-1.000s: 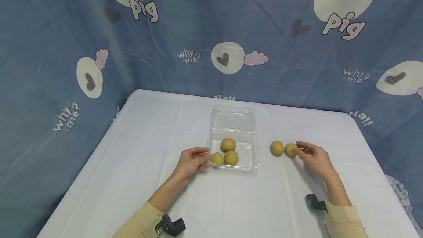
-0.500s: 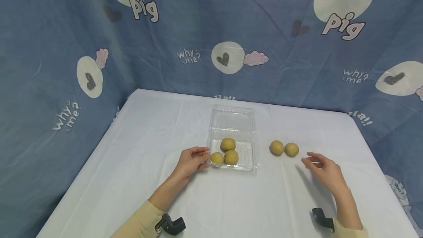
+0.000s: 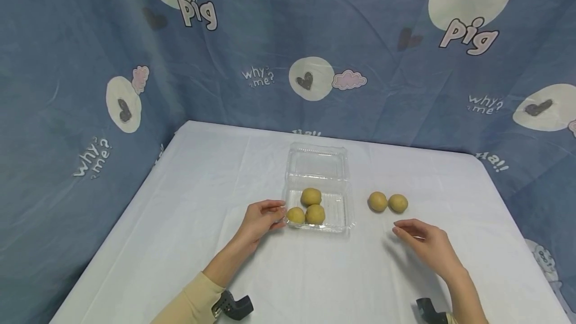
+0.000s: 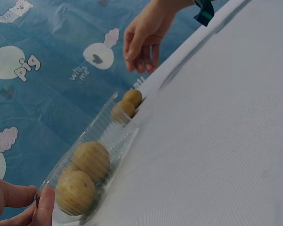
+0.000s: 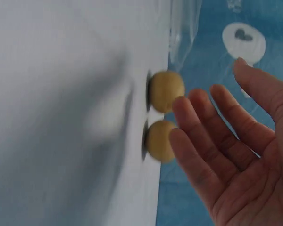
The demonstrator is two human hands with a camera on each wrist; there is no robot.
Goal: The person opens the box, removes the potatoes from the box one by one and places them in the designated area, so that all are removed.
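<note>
My left hand (image 3: 260, 221) pinches the left rim of a clear plastic clamshell container (image 3: 336, 210), its lid folded back away from me. Three potatoes (image 3: 315, 214) lie inside, toward the left half. In the left wrist view, the thumb and fingers (image 4: 45, 207) grip the container's edge beside a potato (image 4: 75, 193). To the right of the container, two more potatoes (image 3: 377, 201) sit side by side on the white cloth. My right hand (image 3: 429, 248) hovers just in front of them, fingers loosely extended and palm bare in the right wrist view.
A white cloth (image 3: 216, 174) covers the table. Blue printed curtain (image 3: 252, 109) hangs along the back and both sides. Dark wrist-camera mounts (image 3: 238, 308) stick out from both wrists.
My right hand lets go of the right-hand loose potato, draws back toward me and to the right, then shifts left in front of the pair. My left hand stays at the container.
</note>
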